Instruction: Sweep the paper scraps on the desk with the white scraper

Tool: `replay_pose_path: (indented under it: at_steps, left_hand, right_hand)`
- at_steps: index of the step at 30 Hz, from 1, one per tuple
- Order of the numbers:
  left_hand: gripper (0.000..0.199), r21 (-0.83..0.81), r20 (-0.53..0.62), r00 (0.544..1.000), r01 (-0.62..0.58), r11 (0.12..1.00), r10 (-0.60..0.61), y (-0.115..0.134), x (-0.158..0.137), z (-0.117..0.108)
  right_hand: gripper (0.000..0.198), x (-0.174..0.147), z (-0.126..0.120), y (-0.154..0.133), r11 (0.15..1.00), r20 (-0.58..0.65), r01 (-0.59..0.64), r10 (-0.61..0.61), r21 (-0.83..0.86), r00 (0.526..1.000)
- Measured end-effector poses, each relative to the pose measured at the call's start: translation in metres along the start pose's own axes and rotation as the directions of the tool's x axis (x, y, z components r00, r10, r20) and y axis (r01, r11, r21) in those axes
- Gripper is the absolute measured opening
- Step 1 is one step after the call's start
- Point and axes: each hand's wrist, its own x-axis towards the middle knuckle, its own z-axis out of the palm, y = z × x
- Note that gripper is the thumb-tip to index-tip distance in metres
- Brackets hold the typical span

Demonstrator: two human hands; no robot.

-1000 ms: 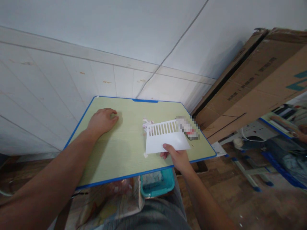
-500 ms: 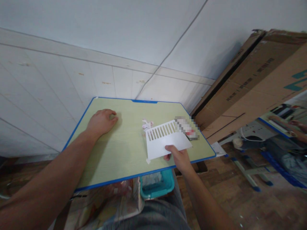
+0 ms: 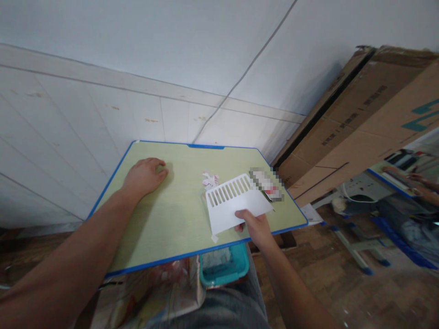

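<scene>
My right hand (image 3: 253,224) pinches the near edge of a flat white slotted card (image 3: 231,208), thumb on top and fingers underneath. A row of long cut-out slots runs along the card's far side, and the card is slightly tilted over the desk (image 3: 178,205). My left hand (image 3: 146,176) rests on the left part of the desk, fingers loosely curved, with a gap between thumb and forefinger and nothing seen in it. Crumpled paper scraps (image 3: 210,179) lie just beyond the card's left corner. A pixelated flat object (image 3: 266,183) lies beside the card's right end.
Under the desk's near edge sits a turquoise basket (image 3: 224,276). Large cardboard boxes (image 3: 360,123) lean at the right against the wall. A grey cable (image 3: 236,84) runs down the wall behind. Farther right, another person's arm (image 3: 425,187) shows at another desk.
The slotted card has turned a little, its left end dropping slightly toward me. My right hand keeps its grip on it. The left hand stays almost where it was.
</scene>
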Motion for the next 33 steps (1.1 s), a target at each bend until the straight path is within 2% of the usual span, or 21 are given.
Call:
replay_pose_path:
  at_steps: [12,22,28,33]
  left_hand:
    - [0.058,-0.018,-0.022,1.000,0.007,1.000,-0.007,0.0024,-0.0012,-0.0005]
    - [0.062,-0.013,0.009,1.000,0.020,1.000,-0.020,0.0058,-0.0020,-0.0024]
    - [0.059,-0.024,-0.012,1.000,0.013,1.000,-0.014,0.0039,-0.0019,-0.0012]
    - [0.062,-0.014,0.011,1.000,0.023,1.000,-0.023,0.0062,-0.0026,-0.0035]
  right_hand:
    - [0.023,0.0019,-0.0017,0.0038,0.999,-0.018,-0.025,0.026,0.024,1.000]
    - [0.021,0.0016,-0.0005,0.0029,0.999,-0.003,-0.029,0.029,0.027,1.000]
    - [0.027,0.0023,-0.0021,0.0051,0.999,0.027,0.034,-0.035,0.016,0.999]
    - [0.021,0.0029,-0.0031,0.0060,0.999,0.008,-0.015,0.015,0.036,1.000]
